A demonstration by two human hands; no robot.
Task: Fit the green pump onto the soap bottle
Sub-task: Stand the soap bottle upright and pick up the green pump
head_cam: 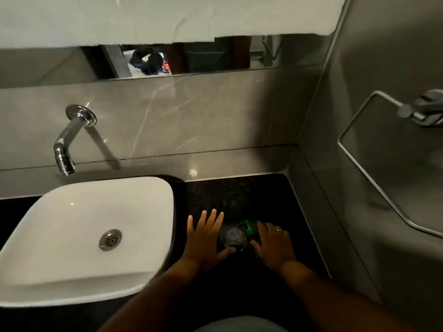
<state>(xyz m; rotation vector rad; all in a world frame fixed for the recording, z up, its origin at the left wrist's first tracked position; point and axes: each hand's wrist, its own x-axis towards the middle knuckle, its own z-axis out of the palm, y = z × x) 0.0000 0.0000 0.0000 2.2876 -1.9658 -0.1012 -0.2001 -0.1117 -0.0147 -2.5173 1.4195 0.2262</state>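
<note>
In the lower centre of the frame, the soap bottle [233, 237] is standing on the dark worktop [239, 190], the green pump [249, 228] sitting at its top, seemingly not seated; the left hand [206, 238] is spreading open beside it, the right hand [272, 245] is touching the pump side, its grip unclear; next I judge pressing and twisting the pump straight

Soap bottle [233, 237] on counter [239, 192], basin [84, 240] left

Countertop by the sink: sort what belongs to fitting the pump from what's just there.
Job:
soap bottle
green pump
left hand
right hand

Just there:
white sink
chrome tap
wall rail
mirror
</note>
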